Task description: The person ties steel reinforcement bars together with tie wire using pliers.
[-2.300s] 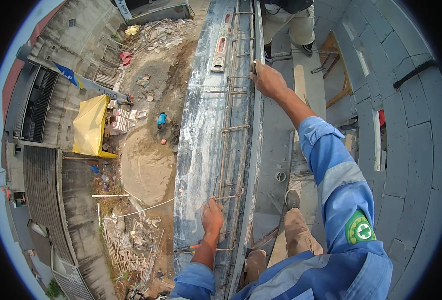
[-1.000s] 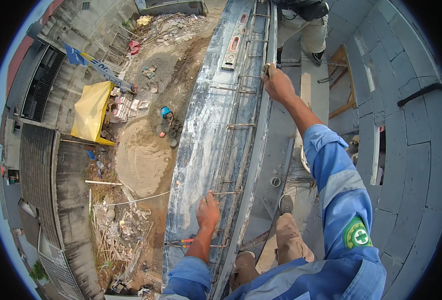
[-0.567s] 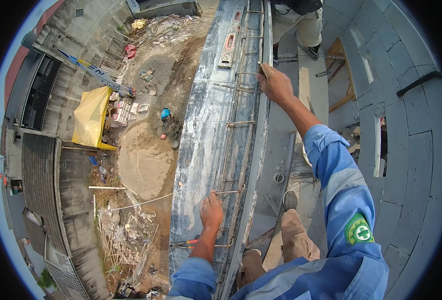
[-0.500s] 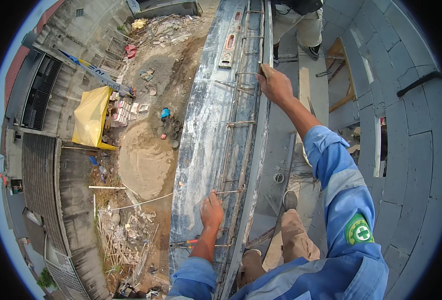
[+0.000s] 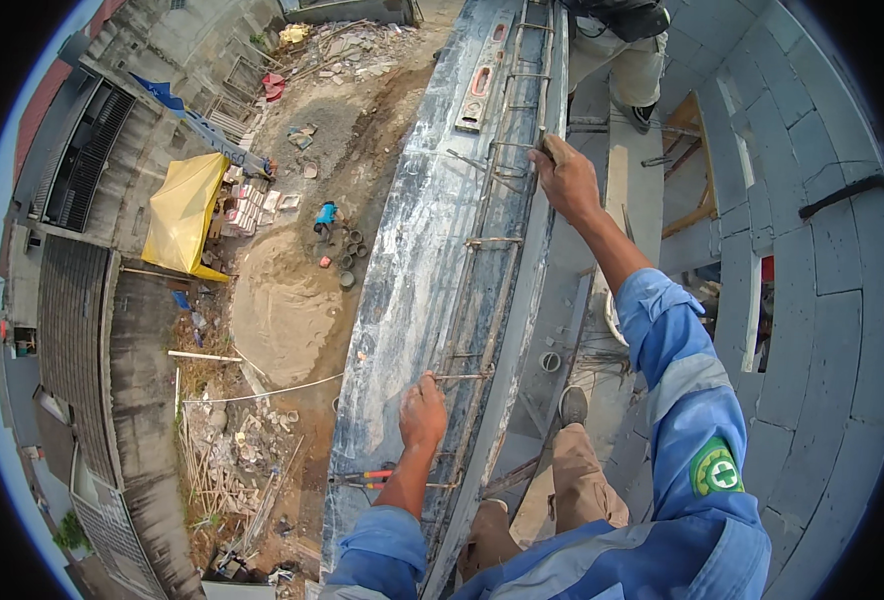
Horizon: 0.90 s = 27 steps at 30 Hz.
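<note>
A long, narrow rebar cage of thin rusty bars and cross ties lies along a grey, cement-stained form panel. My left hand pinches the end of one cross tie at the cage's near part. Farther along, my right hand closes its fingers round the cage's right-hand bar beside the form's raised edge; the fingertips are partly hidden. A hand tool with red-orange handles lies on the panel beside my left wrist. A spirit level rests on the far part of the panel.
Left of the panel the ground drops far below, with a sand pile, a yellow canopy and a person in blue. Another person's legs stand ahead. A block wall rises at right; my boot is on a plank.
The view has shifted slightly, so the panel and cage sit a little farther right at the far end. Both hands keep almost the same places on the cage.
</note>
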Each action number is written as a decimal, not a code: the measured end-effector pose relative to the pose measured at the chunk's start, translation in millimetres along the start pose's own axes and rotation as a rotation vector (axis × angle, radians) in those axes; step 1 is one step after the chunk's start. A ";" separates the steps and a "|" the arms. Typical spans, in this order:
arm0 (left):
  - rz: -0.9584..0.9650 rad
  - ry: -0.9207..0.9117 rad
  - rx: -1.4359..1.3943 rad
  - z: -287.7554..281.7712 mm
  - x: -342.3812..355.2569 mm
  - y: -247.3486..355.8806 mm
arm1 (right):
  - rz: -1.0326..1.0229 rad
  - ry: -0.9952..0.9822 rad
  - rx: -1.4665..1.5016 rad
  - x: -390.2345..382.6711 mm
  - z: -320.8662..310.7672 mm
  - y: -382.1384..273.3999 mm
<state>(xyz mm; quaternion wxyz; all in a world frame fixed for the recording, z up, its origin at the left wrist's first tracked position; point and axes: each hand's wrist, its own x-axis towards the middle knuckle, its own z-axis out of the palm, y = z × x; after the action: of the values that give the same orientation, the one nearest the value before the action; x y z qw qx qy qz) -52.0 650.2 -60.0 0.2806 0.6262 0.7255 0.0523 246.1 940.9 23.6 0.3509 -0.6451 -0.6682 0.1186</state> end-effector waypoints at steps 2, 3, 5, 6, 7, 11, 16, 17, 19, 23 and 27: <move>-0.063 -0.036 -0.026 -6.7 -0.3 10.3 | 0.002 0.032 0.010 -1.3 2.5 3.9; -0.109 -0.076 -0.046 -10.6 -0.6 15.0 | 0.010 0.048 0.016 -1.6 4.7 6.9; -0.093 -0.050 -0.058 -14.0 -2.9 18.3 | 0.025 0.079 0.028 -1.9 9.2 10.2; -0.062 -0.030 -0.060 -13.9 -3.2 18.0 | -0.009 0.089 0.036 -2.8 11.5 10.6; -0.080 -0.023 -0.072 -12.3 -2.5 16.6 | -0.024 0.073 0.039 -4.0 13.2 11.5; -0.192 0.038 -0.200 -1.8 -3.2 15.7 | 0.007 0.083 -0.012 -0.3 12.2 13.7; -0.160 0.084 -0.243 -1.1 -3.8 15.4 | 0.061 0.054 0.003 8.6 12.0 12.3; -0.166 0.068 -0.252 -10.5 -4.1 23.0 | 0.068 0.061 -0.011 9.7 9.7 14.9; -0.167 0.050 -0.270 -20.1 -4.1 32.9 | -0.008 0.114 -0.022 11.2 14.4 29.0; -0.189 0.105 -0.237 -19.6 -7.5 32.0 | -0.076 0.172 -0.037 6.7 19.7 22.4; -0.109 0.042 -0.171 -18.9 -5.6 29.9 | -0.021 0.198 -0.032 7.0 17.9 15.7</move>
<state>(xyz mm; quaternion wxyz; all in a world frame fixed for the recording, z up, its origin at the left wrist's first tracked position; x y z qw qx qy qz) -34.3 656.5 -29.5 0.3201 0.5582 0.7572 0.1120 247.7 954.9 3.2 0.4063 -0.6522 -0.6388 0.0400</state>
